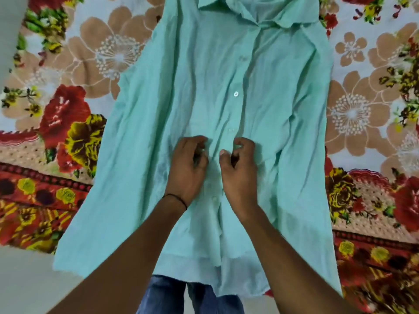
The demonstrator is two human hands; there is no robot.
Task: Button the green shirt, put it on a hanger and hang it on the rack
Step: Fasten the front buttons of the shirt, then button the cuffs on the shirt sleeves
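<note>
— Both grips are pinched down small: the left hand (188, 164) and the right hand (238, 171) each have fingers curled onto a fold of the green shirt (158, 132). They sit either side of the front opening, almost touching each other.

— And where's the shirt lying?

— Flat on the bed, front up, on a flowered blanket (68, 98). The collar (256, 12) is at the far end and the hem (192, 261) hangs off the near edge, over the person's jeans (167, 293).

— So which way does the button line run?

— Away from the person, leaning a touch to their right as it climbs to the collar. That's the thing to watch. The hands sit low on that line, and a white button (236, 94) shows plainly further up, beyond the fingertips.

— Anything below the hands?

— A lower button (214, 198), between the wrists. Whether it's fastened, I can't tell.

— Which hand is nearer that white one?

— The right, I'd say, since the line drifts to that side. My guess is the work goes up the line, away from the body, one button at a time. No hanger or rack in sight.
</note>
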